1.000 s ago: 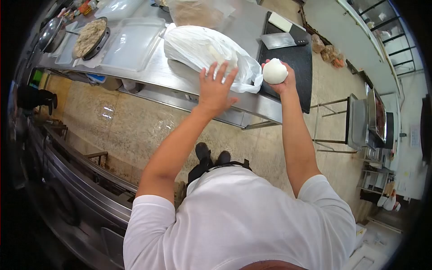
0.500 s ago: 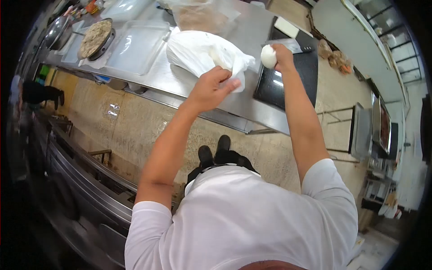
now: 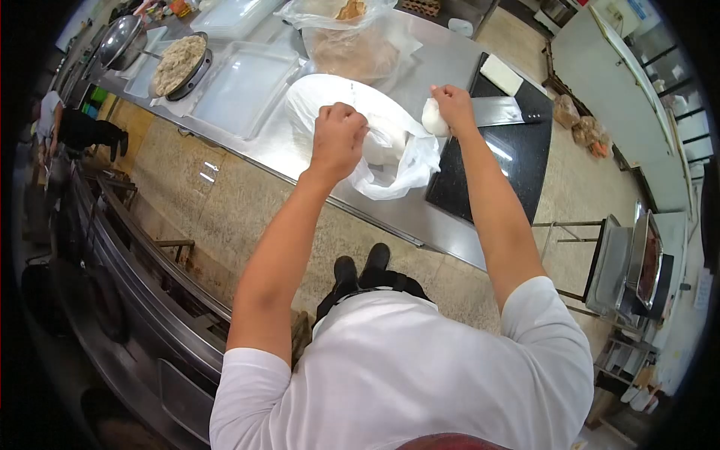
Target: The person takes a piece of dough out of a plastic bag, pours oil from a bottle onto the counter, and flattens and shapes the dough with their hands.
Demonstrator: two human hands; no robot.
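Note:
My left hand (image 3: 337,141) is closed on the edge of a white plastic bag (image 3: 322,94) that lies on the steel table. The bag's mouth gapes toward me, and a pale, smooth mass like dough (image 3: 386,146) shows inside. In my right hand (image 3: 455,109) is a white rounded lump of dough (image 3: 433,118), held beside the bag's right edge. Just right of that hand, a broad-bladed cleaver (image 3: 496,112) lies on a black board (image 3: 502,165). A white rectangular block (image 3: 501,74) rests at the board's far end.
Left on the steel table (image 3: 277,161) stand a clear plastic tray (image 3: 244,86) and a pan of lumpy beige mixture (image 3: 178,66). Behind the white bag sits a clear bag with brown contents (image 3: 349,52). Another person (image 3: 75,131) stands far left.
The bag's mouth has opened wider, showing the pale mass inside. My left hand has lifted its edge away, and my right hand has brought the lump closer to the bag. The view has shifted slightly.

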